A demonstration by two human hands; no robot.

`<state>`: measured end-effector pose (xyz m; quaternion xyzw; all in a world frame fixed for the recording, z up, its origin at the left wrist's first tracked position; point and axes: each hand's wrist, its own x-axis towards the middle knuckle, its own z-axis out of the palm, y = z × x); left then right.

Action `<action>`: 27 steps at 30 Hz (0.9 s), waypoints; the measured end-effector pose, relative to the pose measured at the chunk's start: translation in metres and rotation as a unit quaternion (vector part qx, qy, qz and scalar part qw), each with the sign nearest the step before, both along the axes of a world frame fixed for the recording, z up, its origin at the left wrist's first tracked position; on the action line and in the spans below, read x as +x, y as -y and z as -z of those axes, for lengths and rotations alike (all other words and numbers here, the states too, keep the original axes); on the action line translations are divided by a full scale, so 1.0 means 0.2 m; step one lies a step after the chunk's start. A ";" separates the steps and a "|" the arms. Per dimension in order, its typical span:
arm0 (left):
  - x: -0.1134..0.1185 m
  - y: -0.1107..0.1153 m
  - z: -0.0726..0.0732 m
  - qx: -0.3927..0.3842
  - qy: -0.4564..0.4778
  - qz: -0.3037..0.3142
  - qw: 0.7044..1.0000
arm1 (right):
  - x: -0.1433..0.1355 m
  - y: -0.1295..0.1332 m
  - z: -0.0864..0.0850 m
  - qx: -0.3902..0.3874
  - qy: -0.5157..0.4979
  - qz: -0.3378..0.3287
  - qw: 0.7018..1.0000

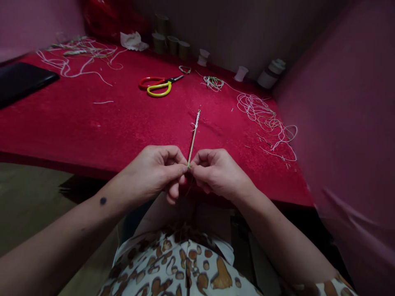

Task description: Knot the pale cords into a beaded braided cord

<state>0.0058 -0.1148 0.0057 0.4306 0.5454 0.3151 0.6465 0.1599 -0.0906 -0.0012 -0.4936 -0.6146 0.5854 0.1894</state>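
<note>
A thin cord [192, 143], pale green along its lower length and braided white near its far end, stretches from a small pin-like point on the red cloth toward me. Its near end meets my fingertips at the table's front edge. My left hand [160, 169] pinches the cord's near end between thumb and index finger, the other fingers curled below. Close beside it, my right hand [217, 170] is closed in a pinch at the same spot, on a fine thread end that is mostly hidden by the fingers. A thin dark strand hangs below the hands.
Scissors [159, 87] with red and yellow handles lie beyond the cord. Tangled white cords [256, 109] spread at right, and more loose cords [83, 55] at back left. Thread spools [178, 47] and a white bottle [271, 74] line the back. A black flat device [24, 82] rests at left.
</note>
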 end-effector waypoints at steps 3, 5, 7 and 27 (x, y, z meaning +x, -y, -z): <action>0.01 0.00 -0.01 0.001 -0.026 0.009 1.000 | -0.01 0.01 0.00 0.113 0.054 -0.015 0.992; 0.01 0.00 0.00 0.009 -0.036 0.018 0.999 | -0.01 0.02 0.00 0.181 0.085 -0.026 0.980; 0.01 0.00 0.01 0.011 -0.043 0.023 0.999 | -0.01 0.03 0.00 0.230 0.112 -0.032 0.966; 0.01 0.01 0.01 -0.019 0.035 0.031 0.999 | 0.04 0.35 0.02 0.231 0.171 -0.243 0.926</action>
